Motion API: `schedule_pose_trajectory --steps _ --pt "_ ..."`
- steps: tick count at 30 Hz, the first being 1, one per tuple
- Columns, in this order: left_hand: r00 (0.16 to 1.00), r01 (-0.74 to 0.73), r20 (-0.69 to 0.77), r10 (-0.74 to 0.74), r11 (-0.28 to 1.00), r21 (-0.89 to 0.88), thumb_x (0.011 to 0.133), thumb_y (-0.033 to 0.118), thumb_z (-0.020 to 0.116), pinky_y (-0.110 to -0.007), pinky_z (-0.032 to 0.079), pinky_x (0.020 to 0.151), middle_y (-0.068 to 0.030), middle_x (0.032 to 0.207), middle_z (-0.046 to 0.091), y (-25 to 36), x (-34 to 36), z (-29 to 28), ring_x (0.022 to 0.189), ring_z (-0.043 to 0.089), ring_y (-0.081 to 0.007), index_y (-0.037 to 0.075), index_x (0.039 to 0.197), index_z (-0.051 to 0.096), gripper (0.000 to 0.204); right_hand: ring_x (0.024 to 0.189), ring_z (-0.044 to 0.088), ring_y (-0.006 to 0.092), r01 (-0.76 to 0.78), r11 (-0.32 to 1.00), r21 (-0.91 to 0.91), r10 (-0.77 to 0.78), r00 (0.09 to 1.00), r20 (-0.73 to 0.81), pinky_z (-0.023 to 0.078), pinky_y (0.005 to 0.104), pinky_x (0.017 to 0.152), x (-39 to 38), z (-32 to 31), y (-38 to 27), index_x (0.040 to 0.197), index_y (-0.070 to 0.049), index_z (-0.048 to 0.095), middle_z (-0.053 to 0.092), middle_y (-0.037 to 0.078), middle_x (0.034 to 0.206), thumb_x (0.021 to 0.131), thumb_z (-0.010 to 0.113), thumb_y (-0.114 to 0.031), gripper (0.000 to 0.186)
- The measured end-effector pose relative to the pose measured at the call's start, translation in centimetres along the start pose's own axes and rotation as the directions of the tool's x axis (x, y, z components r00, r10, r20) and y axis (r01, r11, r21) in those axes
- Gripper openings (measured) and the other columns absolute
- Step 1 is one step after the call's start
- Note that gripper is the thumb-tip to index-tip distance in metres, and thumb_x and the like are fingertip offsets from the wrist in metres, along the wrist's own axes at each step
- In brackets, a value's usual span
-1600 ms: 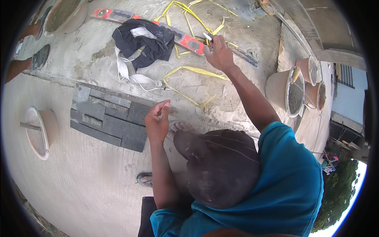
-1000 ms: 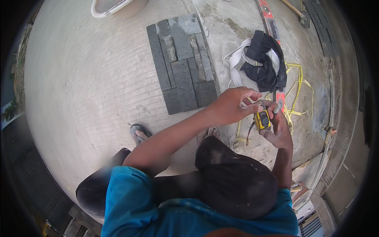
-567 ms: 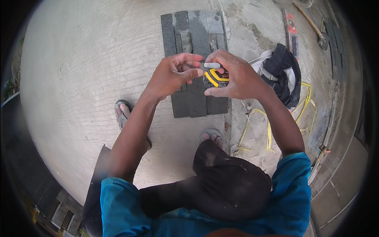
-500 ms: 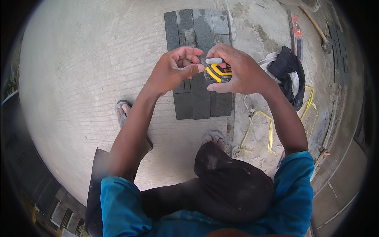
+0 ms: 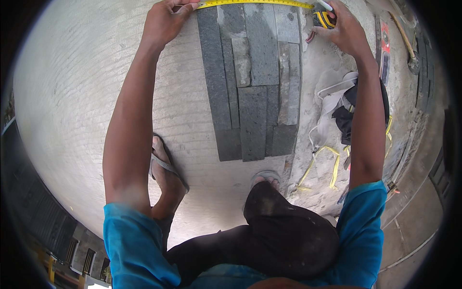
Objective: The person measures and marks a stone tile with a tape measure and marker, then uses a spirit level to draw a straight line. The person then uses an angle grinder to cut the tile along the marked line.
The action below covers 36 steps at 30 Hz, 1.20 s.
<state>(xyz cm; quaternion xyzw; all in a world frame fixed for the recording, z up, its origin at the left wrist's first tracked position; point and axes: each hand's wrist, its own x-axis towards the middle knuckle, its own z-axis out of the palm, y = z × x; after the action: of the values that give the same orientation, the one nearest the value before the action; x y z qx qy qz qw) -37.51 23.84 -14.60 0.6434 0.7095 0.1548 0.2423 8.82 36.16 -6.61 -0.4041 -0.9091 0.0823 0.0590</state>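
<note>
A yellow tape measure blade [image 5: 255,2] is stretched across the far end of a panel of dark grey stone strips [image 5: 262,53] lying on the concrete. My left hand [image 5: 166,23] pinches the blade's end just beyond the panel's far left corner. Past the opposite corner, my right hand [image 5: 347,30] is wrapped round the black-and-yellow tape measure case [image 5: 324,19]. A marker with a pale grey cap [image 5: 325,5] is held in the same right hand, above the case. The strips differ in length and sit close together, some of them rough-faced.
Right of the panel lie a black-and-white cloth bundle [image 5: 344,123] and yellow plastic strapping [image 5: 335,171]. Farther off are a red level [image 5: 384,36], a wooden-handled hammer [image 5: 404,33] and more dark strips [image 5: 424,72]. My sandalled feet [image 5: 163,161] stand near the panel's close end.
Both hands have moved apart and farther forward. The blade is now drawn out between them across the panel's far end, where before the case was held close to both hands.
</note>
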Motion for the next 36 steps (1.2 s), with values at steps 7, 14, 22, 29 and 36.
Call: schedule_pose_trajectory --steps 7,14,22,29,36 --pt "0.967 0.242 -0.014 -0.254 0.936 -0.257 0.098 0.041 0.067 -0.035 0.048 0.098 -0.003 0.1 0.075 9.4 -1.6 -1.8 0.101 0.065 -0.0123 0.022 0.118 0.077 0.03 0.131 0.053 0.0421 -0.037 0.998 0.045 0.039 0.999 -0.033 0.044 0.0464 0.11 -0.7 2.7 2.3 0.138 -0.003 0.054 0.056 0.024 0.14 0.075 0.067 -0.001 0.064" --pt "0.963 0.234 -0.081 -0.257 0.947 -0.219 0.095 0.037 0.072 -0.028 0.05 0.089 -0.0017 0.094 0.077 9.7 -1.3 -1.6 0.089 0.066 -0.0086 0.021 0.117 0.079 0.028 0.131 0.053 0.0413 -0.095 0.992 0.081 0.098 0.995 -0.033 0.043 0.0445 0.112 -1.4 2.6 2.3 0.141 -0.002 0.053 0.055 0.024 0.143 0.079 0.063 -0.003 0.063" --pt "0.957 0.248 -0.076 -0.281 0.923 -0.295 0.094 0.034 0.074 -0.027 0.049 0.091 -0.0033 0.097 0.077 9.6 -1.4 -1.5 0.09 0.065 -0.0089 0.02 0.118 0.078 0.028 0.119 0.062 0.0353 -0.326 0.917 0.231 0.386 0.872 -0.301 0.049 0.0398 0.099 -1.6 1.4 0.6 0.14 0.0 0.054 0.064 0.023 0.13 0.089 0.063 -0.015 0.054" --pt "0.954 0.246 -0.082 -0.289 0.908 -0.34 0.095 0.033 0.074 -0.027 0.049 0.092 -0.0042 0.103 0.077 9.3 -1.7 -1.1 0.095 0.065 -0.0112 0.018 0.119 0.078 0.029 0.09 0.061 0.0241 -0.465 0.689 0.557 0.662 0.717 -0.22 0.05 0.0379 0.079 -6.4 3.0 2.5 0.128 -0.009 0.063 0.063 0.011 0.096 0.102 0.052 -0.028 0.034" --pt "0.954 0.164 -0.164 -0.249 0.897 -0.41 0.096 0.028 0.074 -0.025 0.049 0.092 -0.0044 0.106 0.076 9.2 -1.8 -0.1 0.097 0.065 -0.0104 0.016 0.12 0.077 0.028 0.082 0.064 0.0226 -0.607 0.681 0.409 0.699 0.705 -0.117 0.05 0.0369 0.074 -7.6 4.7 2.3 0.121 -0.015 0.068 0.066 0.002 0.092 0.105 0.049 -0.04 0.035"
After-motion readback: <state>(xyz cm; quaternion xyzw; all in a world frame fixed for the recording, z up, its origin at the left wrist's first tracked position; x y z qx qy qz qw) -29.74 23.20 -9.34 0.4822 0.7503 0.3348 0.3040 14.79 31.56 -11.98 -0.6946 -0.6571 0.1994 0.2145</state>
